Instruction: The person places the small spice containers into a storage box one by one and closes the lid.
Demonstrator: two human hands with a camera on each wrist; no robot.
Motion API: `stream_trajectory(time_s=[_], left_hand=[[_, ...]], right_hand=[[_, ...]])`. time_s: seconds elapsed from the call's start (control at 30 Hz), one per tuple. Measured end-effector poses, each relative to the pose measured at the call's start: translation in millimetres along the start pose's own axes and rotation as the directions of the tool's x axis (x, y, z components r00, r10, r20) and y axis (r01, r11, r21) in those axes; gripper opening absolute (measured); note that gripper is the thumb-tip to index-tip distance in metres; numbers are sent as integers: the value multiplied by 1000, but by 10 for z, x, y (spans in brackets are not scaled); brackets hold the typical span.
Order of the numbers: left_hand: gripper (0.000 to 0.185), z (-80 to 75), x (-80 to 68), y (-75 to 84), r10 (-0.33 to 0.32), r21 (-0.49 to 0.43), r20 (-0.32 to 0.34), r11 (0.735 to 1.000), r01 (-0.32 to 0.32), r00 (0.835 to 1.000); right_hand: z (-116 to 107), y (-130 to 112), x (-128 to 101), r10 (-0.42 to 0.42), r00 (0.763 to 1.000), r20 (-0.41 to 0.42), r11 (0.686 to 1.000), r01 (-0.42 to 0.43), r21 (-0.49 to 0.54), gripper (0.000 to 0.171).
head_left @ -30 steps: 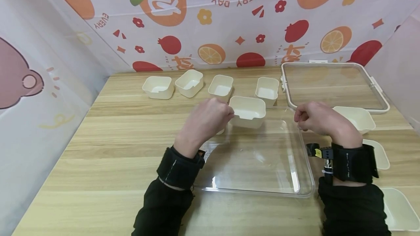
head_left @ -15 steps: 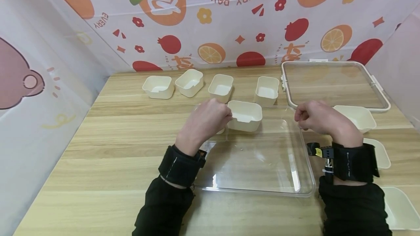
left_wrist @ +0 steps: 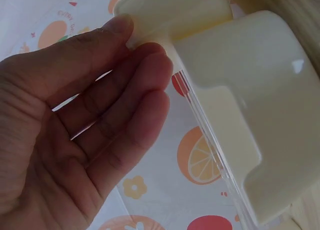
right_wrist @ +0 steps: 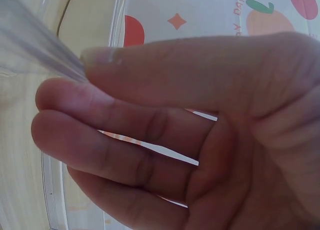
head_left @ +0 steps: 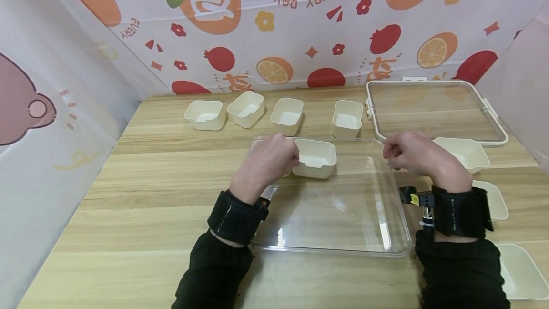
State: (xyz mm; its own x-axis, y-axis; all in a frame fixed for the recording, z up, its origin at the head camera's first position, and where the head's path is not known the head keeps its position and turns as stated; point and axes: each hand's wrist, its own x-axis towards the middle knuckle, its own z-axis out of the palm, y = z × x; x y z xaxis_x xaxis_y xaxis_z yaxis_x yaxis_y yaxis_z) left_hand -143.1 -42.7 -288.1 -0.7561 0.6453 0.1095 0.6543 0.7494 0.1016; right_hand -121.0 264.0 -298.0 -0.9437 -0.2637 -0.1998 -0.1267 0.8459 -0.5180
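Note:
My left hand (head_left: 294,156) pinches the left rim of a small cream cup (head_left: 316,160) that sits low in the far part of a clear plastic tray (head_left: 343,247). In the left wrist view, the left hand (left_wrist: 145,44) has thumb and fingers closed on the cream cup's (left_wrist: 240,104) rim. Another cream cup (head_left: 256,145) shows partly behind that hand at the tray's far left corner. My right hand (head_left: 388,152) pinches the tray's far right rim. The right wrist view shows the right hand (right_wrist: 82,72) with the clear tray edge (right_wrist: 35,44) between thumb and forefinger.
A row of cream cups (head_left: 205,114) (head_left: 246,108) (head_left: 287,116) (head_left: 347,124) stands behind the tray. A clear lid (head_left: 435,111) lies at the back right. More cream cups (head_left: 463,154) (head_left: 493,199) (head_left: 521,271) sit along the right edge. Printed walls close in the table.
My left hand has brought the cream cup down and to the left, into the far part of the tray. The right hand has stayed on the tray rim.

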Motion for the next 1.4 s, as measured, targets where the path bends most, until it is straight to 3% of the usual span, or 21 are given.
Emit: stream_trajectory(time_s=[0.47, 0.73, 1.07, 1.4], left_hand=[[4, 61, 15, -24, -21, 20, 38, 1000, 20, 999], [6, 113, 26, 18, -49, 0, 108, 999, 49, 993], [14, 122, 28, 26, -33, -34, 119, 999, 38, 992], [9, 156, 27, 42, -21, -26, 89, 999, 23, 996]], right_hand=[[2, -1, 3, -6, 1000, -4, 1000, 6, 5, 9], [-3, 4, 9, -2, 1000, -8, 1000, 2, -14, 7], [-6, 7, 9, -6, 1000, -17, 1000, 6, -14, 7], [-8, -3, 11, -9, 1000, -22, 1000, 8, -30, 6]])
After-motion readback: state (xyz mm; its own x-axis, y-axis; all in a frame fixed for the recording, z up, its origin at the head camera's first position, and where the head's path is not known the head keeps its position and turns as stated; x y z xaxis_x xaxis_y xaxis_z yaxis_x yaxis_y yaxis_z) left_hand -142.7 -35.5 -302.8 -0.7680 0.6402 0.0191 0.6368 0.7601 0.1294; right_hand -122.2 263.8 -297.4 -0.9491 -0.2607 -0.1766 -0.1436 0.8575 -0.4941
